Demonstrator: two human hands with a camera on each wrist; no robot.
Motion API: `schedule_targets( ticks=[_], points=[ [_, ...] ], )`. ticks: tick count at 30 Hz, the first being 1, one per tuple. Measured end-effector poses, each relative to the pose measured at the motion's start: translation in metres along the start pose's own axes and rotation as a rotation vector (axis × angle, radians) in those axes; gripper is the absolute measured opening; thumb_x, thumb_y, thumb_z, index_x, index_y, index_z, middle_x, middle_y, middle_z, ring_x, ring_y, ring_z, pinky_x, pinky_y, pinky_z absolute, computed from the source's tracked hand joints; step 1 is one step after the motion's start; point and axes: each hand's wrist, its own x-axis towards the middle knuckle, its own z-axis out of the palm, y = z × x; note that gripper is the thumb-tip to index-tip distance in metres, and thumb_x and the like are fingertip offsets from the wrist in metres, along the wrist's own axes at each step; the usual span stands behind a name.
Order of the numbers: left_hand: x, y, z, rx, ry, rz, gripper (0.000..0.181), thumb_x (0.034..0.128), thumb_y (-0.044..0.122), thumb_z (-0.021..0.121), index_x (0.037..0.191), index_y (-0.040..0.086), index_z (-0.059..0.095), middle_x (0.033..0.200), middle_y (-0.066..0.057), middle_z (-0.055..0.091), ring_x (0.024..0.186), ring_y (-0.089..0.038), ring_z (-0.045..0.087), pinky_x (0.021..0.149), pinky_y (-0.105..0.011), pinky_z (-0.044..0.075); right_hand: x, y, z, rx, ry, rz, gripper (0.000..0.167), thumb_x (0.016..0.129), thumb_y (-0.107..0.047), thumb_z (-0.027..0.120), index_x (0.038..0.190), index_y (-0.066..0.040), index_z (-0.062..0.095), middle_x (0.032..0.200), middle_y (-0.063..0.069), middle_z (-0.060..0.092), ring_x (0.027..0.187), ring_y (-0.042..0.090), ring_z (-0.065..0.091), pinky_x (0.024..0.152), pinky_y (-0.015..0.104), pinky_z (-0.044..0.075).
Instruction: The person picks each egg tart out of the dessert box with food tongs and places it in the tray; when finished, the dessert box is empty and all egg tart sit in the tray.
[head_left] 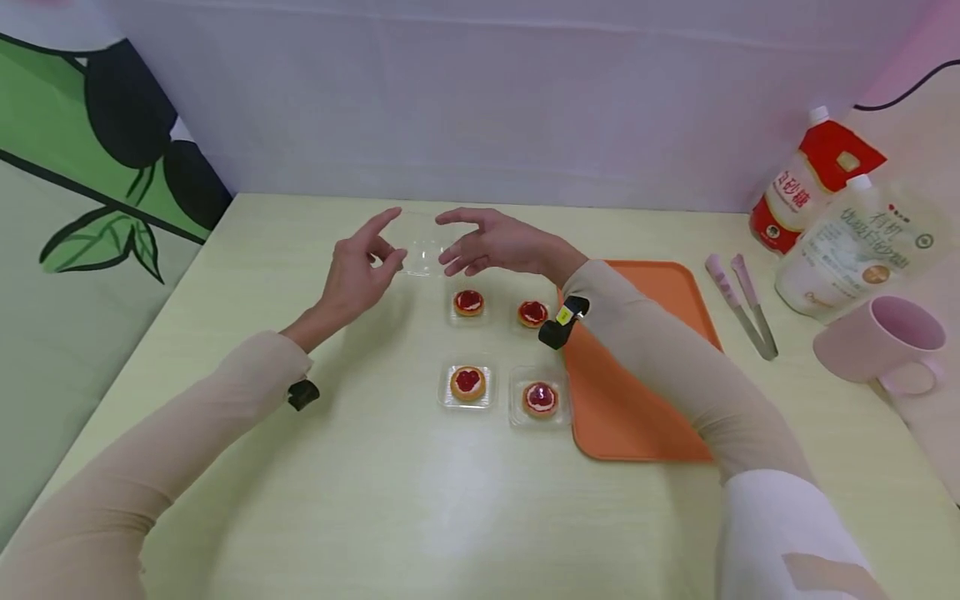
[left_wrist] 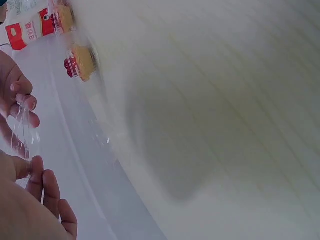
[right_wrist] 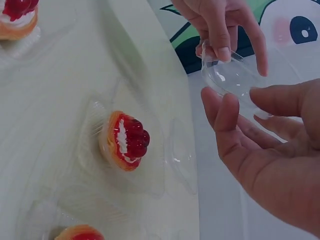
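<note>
the left hand pinches one edge of a clear plastic piece between thumb and finger, and the right hand has a like grip at the opposite edge, its thumb and fingertips round the rim. the piece is raised over the far side of the worktop, with no tart in it; whether it is a lid or a whole box i cannot tell. the work looks well along: a back left tart, a back right tart, a front left tart and a front right tart each sit in clear plastic packaging. what is left, judging by this, is the piece between the hands, not yet set down; whether any of the four packages is fully closed is too hard to make out. the two right-hand tarts stand just beside an orange tray, partly under the right sleeve, and beyond it lies a pair of tongs.
</note>
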Motion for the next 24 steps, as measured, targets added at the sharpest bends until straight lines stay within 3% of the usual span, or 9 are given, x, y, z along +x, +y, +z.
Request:
schedule_targets(
  ticks=[4,10,13,18,24],
  points=[
    [0.002,-0.012,-0.003,0.002,-0.053,-0.115,0.053,0.0957,0.009,0.065,0.146,0.012,0.050,0.081,-0.020,0.072,0.064,-0.014,0.060,0.058,-0.020,0.041,0.013,0.003,0.005,-0.130,0.064,-0.022,0.058,0.100,-0.005,0.055,0.154,-0.014,0.034,0.126,0.028,0.064,0.097,0.024,0.071,0.082,0.028,0.055],
    [0.004,-0.019,-0.010,0.005,-0.139,-0.308,0.057,0.0960,0.012,0.065,0.150,0.012,0.045,0.083,-0.018,0.073,0.078,-0.031,0.070,0.057,-0.024,0.042,0.034,0.006,0.014,-0.336,0.118,-0.046,0.063,0.095,-0.011,0.067,0.152,-0.011,0.038,0.109,0.021,0.072,0.085,0.026,0.069,0.069,0.033,0.048],
    [0.005,-0.024,-0.014,0.004,-0.188,-0.388,0.059,0.0954,0.012,0.065,0.150,0.011,0.044,0.079,-0.014,0.073,0.076,-0.028,0.071,0.059,-0.025,0.045,0.044,0.008,0.020,-0.393,0.131,-0.053,0.066,0.092,-0.011,0.071,0.151,-0.009,0.040,0.102,0.016,0.074,0.077,0.029,0.068,0.067,0.031,0.047],
    [0.006,-0.035,-0.020,-0.018,-0.278,-0.479,0.059,0.0945,0.010,0.066,0.149,0.007,0.044,0.074,-0.007,0.074,0.067,-0.015,0.069,0.059,-0.024,0.046,0.056,0.010,0.028,-0.468,0.113,-0.018,0.070,0.089,-0.012,0.076,0.150,-0.007,0.042,0.099,0.012,0.074,0.061,0.019,0.060,0.070,0.027,0.049],
    [0.004,-0.042,-0.023,-0.019,-0.349,-0.549,0.060,0.0943,0.013,0.067,0.149,0.006,0.044,0.082,-0.010,0.077,0.066,-0.007,0.067,0.062,-0.021,0.049,0.063,0.012,0.033,-0.532,0.080,0.025,0.068,0.087,-0.013,0.077,0.147,-0.005,0.045,0.098,0.010,0.072,0.062,0.017,0.056,0.070,0.025,0.048]
  ],
)
